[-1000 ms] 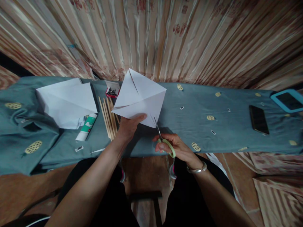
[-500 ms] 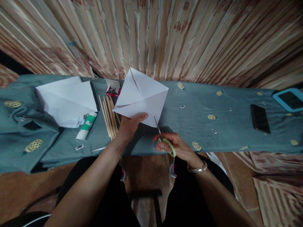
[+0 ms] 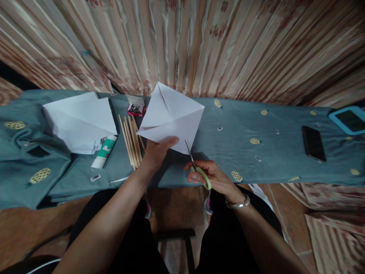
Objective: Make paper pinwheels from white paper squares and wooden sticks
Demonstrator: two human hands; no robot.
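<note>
My left hand (image 3: 158,152) pinches the near edge of a white sheet of paper (image 3: 176,114), thumb on top and fingers underneath. Creases cross the sheet, and slits run in from its far and left corners. In my right hand (image 3: 208,173) is a pair of scissors (image 3: 202,173) with light green handles, fingers through the loops. Their blades point away from me and lie at the paper's near corner, slightly apart. The paper is held up above the cloth-covered table.
Left of the paper lie several wooden sticks (image 3: 129,142), a small red box (image 3: 136,109) of metal pieces, a green-and-white glue stick (image 3: 105,151) and more white paper (image 3: 81,121). A black phone (image 3: 313,143) and a blue-framed tablet (image 3: 350,120) are at the right on the teal cloth (image 3: 234,152).
The paper has shifted very slightly to the right. Both hands keep nearly the same place and grip, with the scissors still at the near corner.
</note>
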